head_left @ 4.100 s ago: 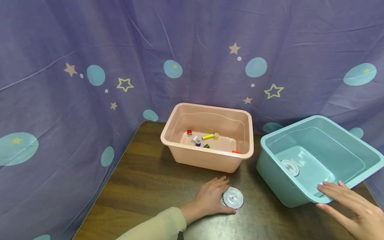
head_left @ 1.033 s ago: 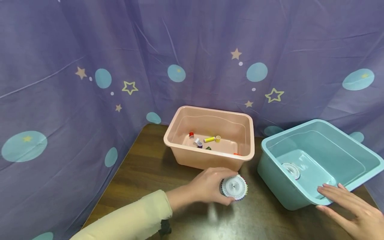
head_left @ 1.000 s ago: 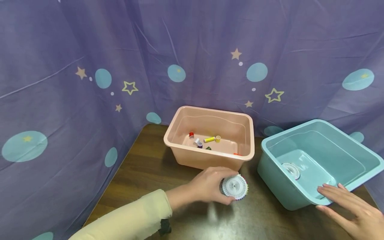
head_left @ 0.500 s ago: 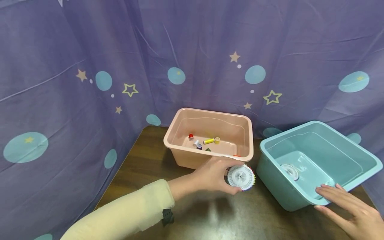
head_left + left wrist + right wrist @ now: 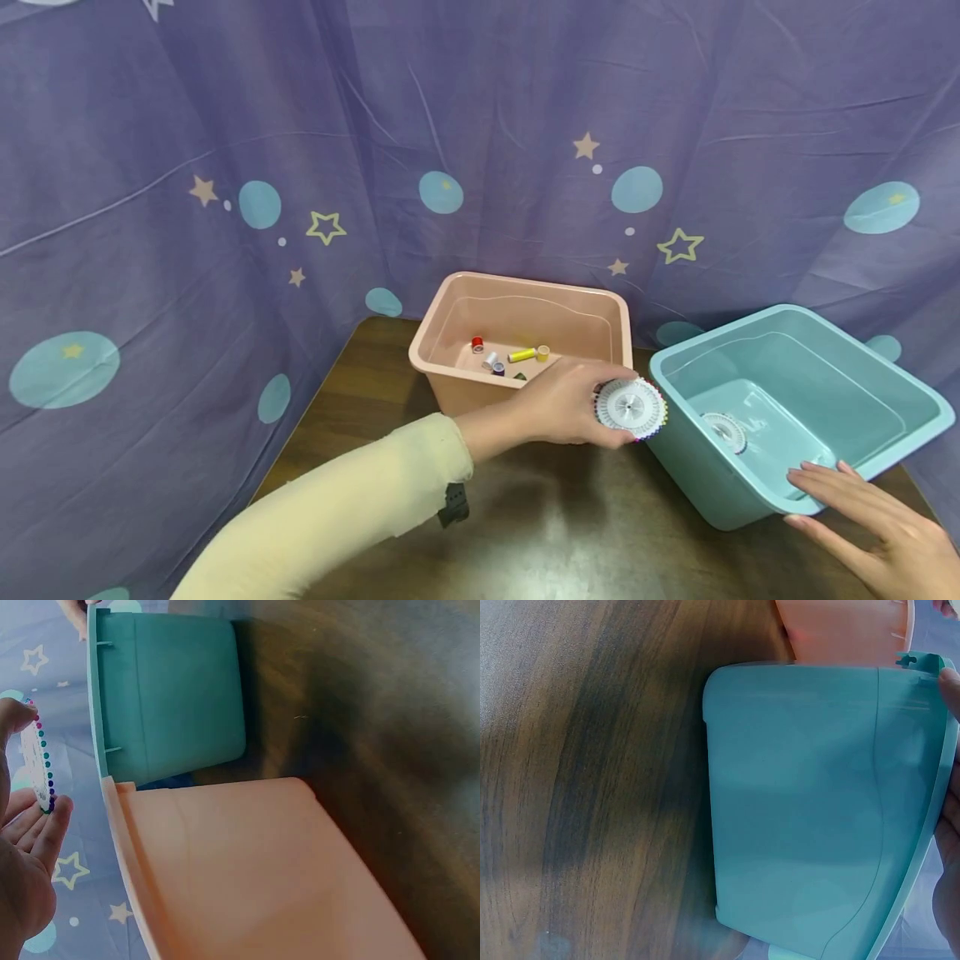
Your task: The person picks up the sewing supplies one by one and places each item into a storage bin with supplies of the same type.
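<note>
My left hand (image 5: pixel 573 403) pinches a round wheel of sewing pins (image 5: pixel 632 408) by its edge, thumb on the near side and fingers on the far side. Small coloured pin heads ring the disc, which is raised off the table, between the pink bin (image 5: pixel 480 390) and the teal bin (image 5: pixel 697 467). The left wrist view shows the pin wheel (image 5: pixel 36 761) edge-on between thumb and fingers. Another pin wheel (image 5: pixel 725 432) lies inside the teal bin. My right hand (image 5: pixel 888 533) holds the teal bin's near rim, fingers over the inside and thumb outside.
Several thread spools lie in the pink bin, among them a red spool (image 5: pixel 477 344) and a yellow spool (image 5: pixel 522 355). Both bins stand on a dark wooden table (image 5: pixel 517 533). A purple curtain (image 5: pixel 510 108) hangs behind.
My left hand has taken the pin wheel up from the table and moved it to the right, closer to the teal bin. My right hand stays at the teal bin's rim.
</note>
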